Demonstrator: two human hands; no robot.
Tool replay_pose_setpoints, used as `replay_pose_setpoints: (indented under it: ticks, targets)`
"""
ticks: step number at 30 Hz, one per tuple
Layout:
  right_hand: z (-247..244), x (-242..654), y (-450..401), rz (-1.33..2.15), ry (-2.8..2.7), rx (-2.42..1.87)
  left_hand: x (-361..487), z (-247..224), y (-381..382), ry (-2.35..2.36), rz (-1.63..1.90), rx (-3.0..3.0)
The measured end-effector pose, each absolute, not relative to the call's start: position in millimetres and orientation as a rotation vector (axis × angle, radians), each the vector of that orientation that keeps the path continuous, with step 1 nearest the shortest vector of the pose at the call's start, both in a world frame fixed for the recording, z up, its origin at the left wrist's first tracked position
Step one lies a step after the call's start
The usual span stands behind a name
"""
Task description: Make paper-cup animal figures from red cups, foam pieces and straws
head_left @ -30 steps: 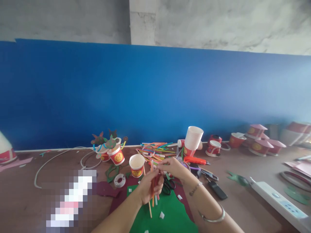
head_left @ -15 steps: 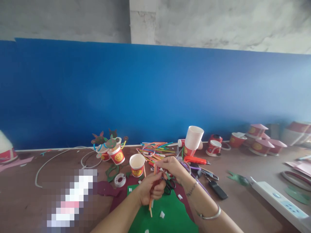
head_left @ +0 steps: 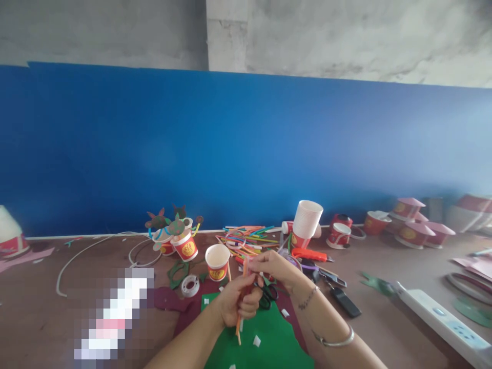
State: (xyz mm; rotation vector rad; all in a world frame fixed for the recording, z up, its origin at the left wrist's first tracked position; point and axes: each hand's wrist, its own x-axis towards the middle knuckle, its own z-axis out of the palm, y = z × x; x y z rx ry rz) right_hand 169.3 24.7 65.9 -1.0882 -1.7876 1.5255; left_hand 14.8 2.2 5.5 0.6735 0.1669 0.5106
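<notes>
My left hand (head_left: pixel 242 303) is closed round an orange straw (head_left: pixel 239 335), whose lower end sticks out below the fist. The thumb and fingertips of my right hand (head_left: pixel 272 267) pinch its upper end, where a pinkish-orange piece shows; the fingers partly hide it. Dark-handled scissors (head_left: pixel 272 292) lie just beyond my left fist, partly covered. Under both hands spreads a green sheet (head_left: pixel 265 343) dotted with small white paper bits. Just past my left hand stands a red and white paper cup (head_left: pixel 217 264), upright, with another straw beside it.
A pile of coloured straws (head_left: pixel 249 238) lies behind the hands. Decorated cups (head_left: pixel 188 248) and a tape roll (head_left: pixel 189 285) are to the left. Rightward are a tall stack of cups (head_left: pixel 307 220), an orange-red cutter (head_left: pixel 309 254), a black key fob (head_left: pixel 345 301) and a power strip (head_left: pixel 442 320).
My right hand and forearm have shifted very slightly right and down, with the pinch kept at the straw's top. My left hand stays in nearly the same spot.
</notes>
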Motion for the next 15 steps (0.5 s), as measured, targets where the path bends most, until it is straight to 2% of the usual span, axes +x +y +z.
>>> replay_pose_setpoints:
  ticks: [15]
  targets:
    - [68.5, 158.7, 22.1, 1.384, -1.733, -1.191, 16.2, 6.9, -0.5, 0.17, 0.478, 0.664]
